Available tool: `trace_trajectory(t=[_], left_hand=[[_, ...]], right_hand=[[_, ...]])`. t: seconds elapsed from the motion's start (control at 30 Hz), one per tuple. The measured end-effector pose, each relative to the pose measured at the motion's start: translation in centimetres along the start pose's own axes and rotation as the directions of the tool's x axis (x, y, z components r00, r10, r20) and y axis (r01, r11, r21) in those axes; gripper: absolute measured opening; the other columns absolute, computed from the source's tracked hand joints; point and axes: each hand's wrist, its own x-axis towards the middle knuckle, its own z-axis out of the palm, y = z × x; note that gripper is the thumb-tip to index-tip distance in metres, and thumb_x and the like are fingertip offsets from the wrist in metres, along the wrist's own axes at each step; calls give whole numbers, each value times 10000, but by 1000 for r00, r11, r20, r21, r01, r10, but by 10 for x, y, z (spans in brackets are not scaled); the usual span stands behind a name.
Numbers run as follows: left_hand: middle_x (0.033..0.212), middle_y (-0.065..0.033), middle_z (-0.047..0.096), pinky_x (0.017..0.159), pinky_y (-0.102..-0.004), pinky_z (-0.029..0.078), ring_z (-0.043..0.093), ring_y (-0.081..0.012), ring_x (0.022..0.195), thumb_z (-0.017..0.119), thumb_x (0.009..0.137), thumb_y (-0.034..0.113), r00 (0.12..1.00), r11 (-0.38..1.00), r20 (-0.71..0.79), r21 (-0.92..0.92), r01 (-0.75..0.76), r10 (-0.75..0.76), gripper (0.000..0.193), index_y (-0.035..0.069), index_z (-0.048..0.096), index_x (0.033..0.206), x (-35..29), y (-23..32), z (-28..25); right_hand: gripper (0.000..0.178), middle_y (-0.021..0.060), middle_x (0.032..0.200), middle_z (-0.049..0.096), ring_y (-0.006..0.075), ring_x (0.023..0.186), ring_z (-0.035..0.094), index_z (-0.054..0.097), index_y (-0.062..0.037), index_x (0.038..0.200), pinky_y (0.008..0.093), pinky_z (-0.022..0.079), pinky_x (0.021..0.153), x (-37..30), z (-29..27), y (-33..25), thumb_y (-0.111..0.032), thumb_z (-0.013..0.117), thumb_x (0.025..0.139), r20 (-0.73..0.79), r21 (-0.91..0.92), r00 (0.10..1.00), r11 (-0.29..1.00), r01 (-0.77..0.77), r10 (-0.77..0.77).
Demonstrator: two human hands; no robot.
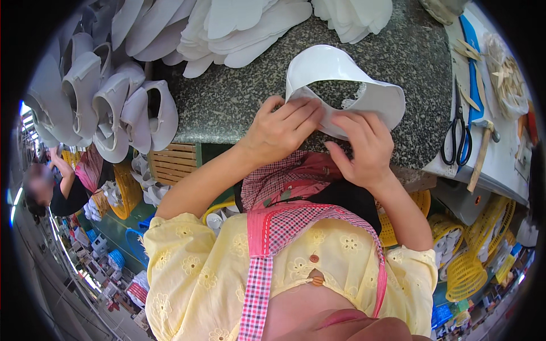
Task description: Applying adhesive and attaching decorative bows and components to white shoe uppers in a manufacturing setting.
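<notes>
A glossy white shoe upper stands over the granite worktop, curved into a loop with its pale lining facing me. My left hand is closed on the near left edge, fingers curled over it; its thumb is mostly hidden. My right hand holds the near right edge with bent fingers on the lining, its thumb apart and lower down. The two hands are close together but not touching. Through the loop, a small white lacy-looking bit shows; what it is I cannot make out.
White shoes are heaped at the left, and white insole-shaped pieces lie along the far side. On the right are black scissors, a wooden-handled hammer and a plastic bag. Yellow baskets stand below; another person is at far left.
</notes>
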Motion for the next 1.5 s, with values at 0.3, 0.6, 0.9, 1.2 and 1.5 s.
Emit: trace_trajectory(t=[0.3,0.6,0.9,1.2,1.5], left_hand=[[1232,2,483,895,-444,338,467,-139,1104,599,720,347,937,992,348,-116,40,3,576,186,440,1250,-15,-15,-21],[1135,-6,532,894,-417,333,495,-148,1051,573,692,148,961,998,272,-56,-40,54,387,162,553,1078,13,-4,-26],[812,-29,607,633,-255,452,582,-161,721,650,707,72,921,325,138,-908,264,-364,196,37,597,892,62,4,-58],[845,-88,618,618,-221,478,580,-102,697,599,799,105,705,-287,332,-939,188,-626,231,-45,573,972,55,16,-58],[781,-62,614,582,-210,466,574,-99,652,572,833,150,698,-508,402,-859,63,-593,231,-16,562,993,53,26,-15]], right_hand=[[605,21,1246,430,182,998,432,482,-78,1191,329,371,756,-12,-11,1,-324,626,658,348,-351,937,921,167,-37],[295,54,1079,583,257,970,486,630,-56,951,356,385,845,-33,-65,31,-35,627,657,127,-220,987,973,-66,95],[846,88,1131,498,162,1058,466,418,32,1179,302,342,906,1,-73,47,-394,792,551,76,938,968,311,-151,238],[258,67,864,619,76,718,565,570,60,964,195,451,629,29,-62,-5,-93,644,769,112,916,876,294,-274,468],[233,28,729,569,67,612,533,542,42,982,218,452,547,3,-61,-9,-137,552,834,242,970,868,-116,-212,434]])
